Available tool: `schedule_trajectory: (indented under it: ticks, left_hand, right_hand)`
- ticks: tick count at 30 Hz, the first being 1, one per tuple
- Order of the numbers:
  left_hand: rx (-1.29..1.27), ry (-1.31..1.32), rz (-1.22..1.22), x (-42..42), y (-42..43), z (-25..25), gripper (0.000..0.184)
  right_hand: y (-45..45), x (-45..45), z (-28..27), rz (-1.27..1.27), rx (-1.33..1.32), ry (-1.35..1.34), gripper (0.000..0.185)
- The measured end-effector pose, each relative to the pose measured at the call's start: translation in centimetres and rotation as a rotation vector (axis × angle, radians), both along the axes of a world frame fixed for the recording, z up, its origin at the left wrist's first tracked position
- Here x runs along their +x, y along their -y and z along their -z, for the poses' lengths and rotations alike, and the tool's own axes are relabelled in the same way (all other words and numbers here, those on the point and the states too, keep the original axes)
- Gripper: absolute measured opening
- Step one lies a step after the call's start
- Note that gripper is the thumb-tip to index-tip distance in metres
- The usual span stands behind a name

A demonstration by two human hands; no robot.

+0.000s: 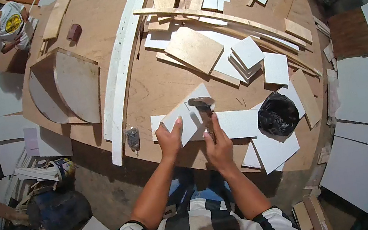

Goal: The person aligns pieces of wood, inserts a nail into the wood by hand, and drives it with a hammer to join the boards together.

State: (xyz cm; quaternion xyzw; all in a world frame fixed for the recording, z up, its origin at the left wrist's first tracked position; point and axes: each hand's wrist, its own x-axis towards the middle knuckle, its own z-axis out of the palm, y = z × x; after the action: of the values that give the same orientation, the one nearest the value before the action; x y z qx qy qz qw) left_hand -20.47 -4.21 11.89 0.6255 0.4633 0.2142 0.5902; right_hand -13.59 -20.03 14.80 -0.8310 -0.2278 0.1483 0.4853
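My left hand (170, 137) grips the lower left edge of a small white board (185, 120), thumb on its face and fingers underneath. The board is tilted above a longer white strip (238, 123) on the worktable. In my right hand (219, 149) is a hammer (207, 117), held by its handle with the fingers wrapped round it. Its dark head is over the board's right part; whether it touches the board I cannot tell. To the left of the board, a small clear bag of dark bits, perhaps nails, (133, 140) lies near the table's front edge.
A black plastic bag (277, 115) sits on white offcuts at right. Wooden boards (194, 49) and long strips (227, 22) cover the back. Long white panels (125, 61) divide the table, with a curved wooden box (65, 88) at left. Another person (13, 26) is at far left.
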Motion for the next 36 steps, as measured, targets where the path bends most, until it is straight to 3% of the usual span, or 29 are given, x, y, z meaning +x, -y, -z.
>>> schedule_trajectory:
  ticks: [3, 5, 7, 8, 11, 13, 15, 16, 18, 19, 23, 25, 27, 29, 33, 34, 36]
  left_hand:
    - [0.043, 0.023, 0.01, -0.3, -0.1, 0.0, 0.032]
    - [0.016, 0.019, 0.006, -0.5, 0.2, 0.2, 0.032]
    - [-0.003, 0.041, 0.004, 0.4, 0.4, -0.2, 0.033]
    - [0.009, 0.019, 0.015, 0.5, 0.7, -0.6, 0.032]
    - [0.055, 0.023, 0.028, 0.2, 0.2, 0.2, 0.032]
    - [0.082, 0.029, 0.033, -0.3, 0.0, 0.3, 0.032]
    - [0.037, 0.07, 0.026, 0.4, -0.3, 0.4, 0.033]
    - [0.039, 0.075, 0.026, 0.7, -0.3, -0.2, 0.033]
    - [0.033, -0.1, 0.123, 1.1, 0.5, -1.4, 0.035]
    - [0.028, -0.098, 0.13, 0.9, 0.8, -1.4, 0.035]
    - [0.083, 0.049, 0.06, 0.6, -0.1, 0.4, 0.033]
    - [0.125, 0.054, 0.074, 0.5, -0.4, 0.4, 0.032]
    - [0.125, 0.033, 0.081, 0.8, -0.2, -0.1, 0.033]
    - [0.097, -0.007, 0.105, 0.8, 0.6, -1.0, 0.034]
    - [0.071, 0.011, 0.133, 1.2, -0.3, -1.2, 0.035]
    - [0.056, 0.019, 0.132, 0.4, -0.2, -1.2, 0.036]
    - [0.018, 0.041, 0.106, 0.4, -0.5, -0.8, 0.036]
  right_hand:
    - [1.2, 0.1, -0.5, 0.136, 0.085, 0.211, 0.064]
    - [1.3, 0.1, -1.2, 0.26, 0.227, 0.123, 0.063]
    - [0.6, -0.1, 0.1, 0.124, 0.011, 0.327, 0.066]
    - [0.6, -0.7, 0.4, 0.041, -0.026, 0.059, 0.066]
    - [0.9, -0.3, -0.2, 0.053, -0.023, 0.056, 0.064]
    - [1.8, 0.3, -0.3, 0.139, 0.077, 0.183, 0.063]
    - [2.2, 0.3, -1.0, 0.289, 0.223, 0.13, 0.06]
    - [2.1, -0.6, 0.3, 0.241, 0.127, 0.037, 0.06]
    - [0.8, -1.3, 2.1, 0.089, 0.013, 0.214, 0.063]
    - [0.9, -1.6, 1.7, 0.052, -0.005, 0.085, 0.065]
    - [2.4, -0.9, -0.2, 0.112, -0.019, 0.017, 0.066]
    - [2.8, -0.1, -0.5, 0.2, 0.094, 0.24, 0.066]
    - [2.5, -0.9, -0.8, 0.31, 0.218, 0.126, 0.066]
    - [1.4, -1.1, 0.8, 0.07, -0.053, 0.202, 0.066]
    - [2.1, -0.5, 0.9, 0.116, -0.013, 0.014, 0.066]
    - [2.2, 0.1, -0.3, 0.169, 0.08, 0.149, 0.065]
    - [3.3, -0.7, 0.2, 0.268, 0.207, -0.048, 0.065]
